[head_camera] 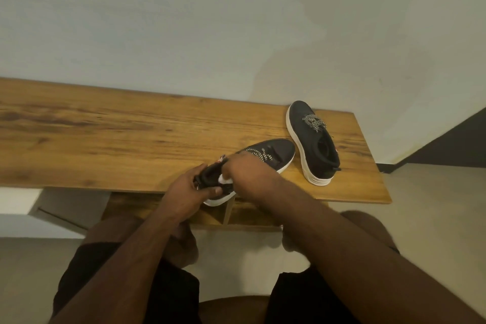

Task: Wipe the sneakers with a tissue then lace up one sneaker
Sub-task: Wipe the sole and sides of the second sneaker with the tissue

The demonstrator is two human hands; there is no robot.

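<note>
Wiping stage, lacing apparently pending. Centre frame: left hand (189, 187) grips near sneaker (273, 155) heel; right hand (244, 168) fingers curl round tissue (223, 179) against collar. Second sneaker (313, 139) rests right, on bench (105, 139).

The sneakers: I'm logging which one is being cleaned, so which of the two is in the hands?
The near sneaker at the bench's front edge: left hand grips its heel, right hand presses a white tissue on it. The far sneaker lies untouched.

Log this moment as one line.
phase: wiping | left hand: grips near sneaker heel | right hand: presses tissue on it | far sneaker: untouched
</note>
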